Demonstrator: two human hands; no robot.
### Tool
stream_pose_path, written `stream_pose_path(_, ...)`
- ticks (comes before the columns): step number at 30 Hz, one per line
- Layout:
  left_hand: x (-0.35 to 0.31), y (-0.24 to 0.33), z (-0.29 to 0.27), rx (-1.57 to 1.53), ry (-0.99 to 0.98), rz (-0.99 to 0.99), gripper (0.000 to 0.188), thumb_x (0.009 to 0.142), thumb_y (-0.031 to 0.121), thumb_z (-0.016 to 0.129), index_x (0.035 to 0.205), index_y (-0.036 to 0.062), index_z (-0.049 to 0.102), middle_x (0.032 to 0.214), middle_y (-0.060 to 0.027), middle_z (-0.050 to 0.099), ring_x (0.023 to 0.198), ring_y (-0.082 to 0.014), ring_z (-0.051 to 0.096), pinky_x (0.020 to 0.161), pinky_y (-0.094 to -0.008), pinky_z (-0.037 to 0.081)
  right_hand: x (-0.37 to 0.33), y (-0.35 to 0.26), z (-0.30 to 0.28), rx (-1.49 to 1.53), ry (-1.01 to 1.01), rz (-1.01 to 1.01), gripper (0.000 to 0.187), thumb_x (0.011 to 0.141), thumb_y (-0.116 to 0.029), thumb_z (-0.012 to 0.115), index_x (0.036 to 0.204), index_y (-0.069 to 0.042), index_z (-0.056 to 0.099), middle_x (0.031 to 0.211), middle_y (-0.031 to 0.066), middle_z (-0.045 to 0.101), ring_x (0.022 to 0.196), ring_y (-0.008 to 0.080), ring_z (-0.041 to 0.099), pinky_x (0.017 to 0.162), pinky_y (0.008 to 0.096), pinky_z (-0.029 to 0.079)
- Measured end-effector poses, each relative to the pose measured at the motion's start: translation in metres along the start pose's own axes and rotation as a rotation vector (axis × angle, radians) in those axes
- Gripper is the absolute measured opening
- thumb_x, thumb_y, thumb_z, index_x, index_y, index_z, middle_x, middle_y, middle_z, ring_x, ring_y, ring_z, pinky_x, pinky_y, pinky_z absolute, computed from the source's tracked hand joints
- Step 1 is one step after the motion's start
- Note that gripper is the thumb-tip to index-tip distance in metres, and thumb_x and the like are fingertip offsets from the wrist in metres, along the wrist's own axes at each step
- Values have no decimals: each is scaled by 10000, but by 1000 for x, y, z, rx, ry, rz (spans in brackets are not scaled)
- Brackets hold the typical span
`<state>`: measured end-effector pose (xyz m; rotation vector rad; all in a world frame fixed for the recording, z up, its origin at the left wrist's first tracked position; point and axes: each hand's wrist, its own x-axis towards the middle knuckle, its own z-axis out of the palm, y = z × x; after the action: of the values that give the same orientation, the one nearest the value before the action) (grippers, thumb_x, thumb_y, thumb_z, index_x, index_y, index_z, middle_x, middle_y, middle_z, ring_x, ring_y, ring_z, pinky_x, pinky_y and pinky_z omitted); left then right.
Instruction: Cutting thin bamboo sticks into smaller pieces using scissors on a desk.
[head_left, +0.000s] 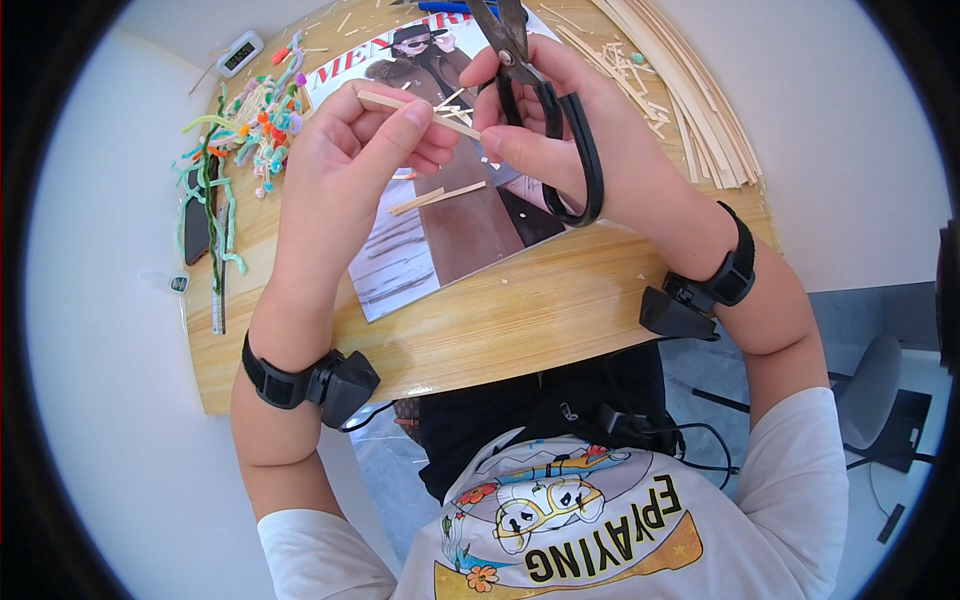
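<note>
A thin pale wooden strip [455, 126] is pinched between the thumb and fingers of my left hand [365, 150]. Its right end reaches the thumb tip of my right hand [560, 130]. That hand also holds black-handled scissors [553, 115], their dark blades pointing up and away from me and the handle loops hanging by the palm. Beneath both hands lies a magazine [470, 235] with a person in a hat on its cover. Short cut wooden pieces [437, 198] rest on it, and more small bits are partly hidden behind my fingers.
Long wooden strips [690, 90] lie along the right edge of the wooden table [480, 330]. At the left are a pile of colourful fuzzy stems and beads [262, 125], a dark flat object [200, 215], a ruler [219, 310] and a small digital clock [240, 54]. Loose offcuts lie at the far right.
</note>
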<state>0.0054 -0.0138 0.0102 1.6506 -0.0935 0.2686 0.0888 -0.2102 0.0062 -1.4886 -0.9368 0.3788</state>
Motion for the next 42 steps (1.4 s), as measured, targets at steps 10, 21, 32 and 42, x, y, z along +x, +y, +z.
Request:
stream_pose_path(10, 6, -12, -11, -246, -170, -251, 228, 960, 227, 623, 1036, 12, 630, 930, -104, 699, 829, -147, 664, 791, -282, 534, 0, -6, 0, 137, -68, -14, 378, 866, -7, 628, 1223, -30, 507, 919, 10, 568, 823, 76, 551, 742, 225, 468)
stream_pose_path(21, 13, -8, -28, -16, 7, -147, 210, 939, 196, 638, 1042, 14, 635, 898, -70, 682, 834, -134, 661, 761, -260, 531, 16, -4, -32, -262, 246, 45, 298, 886, -46, 627, 1168, -30, 530, 818, 18, 538, 715, 105, 516, 668, 253, 451)
stream_pose_path(32, 12, -16, -45, 595, -177, -218, 197, 963, 145, 603, 1069, 6, 693, 884, -6, 664, 795, -66, 582, 721, -222, 462, 25, 3, -47, -668, 460, 156, 306, 913, -120, 621, 1193, -19, 551, 1012, 199, 652, 907, 276, 640, 809, 352, 500)
stream_pose_path(42, 4, -16, -23, 836, -201, -84, 154, 888, 79, 664, 1020, 12, 706, 908, -46, 676, 797, -117, 601, 710, -249, 474, 22, 4, -39, -776, 362, 101, 357, 900, -162, 638, 1216, -16, 560, 1010, 195, 645, 930, 296, 624, 833, 363, 492)
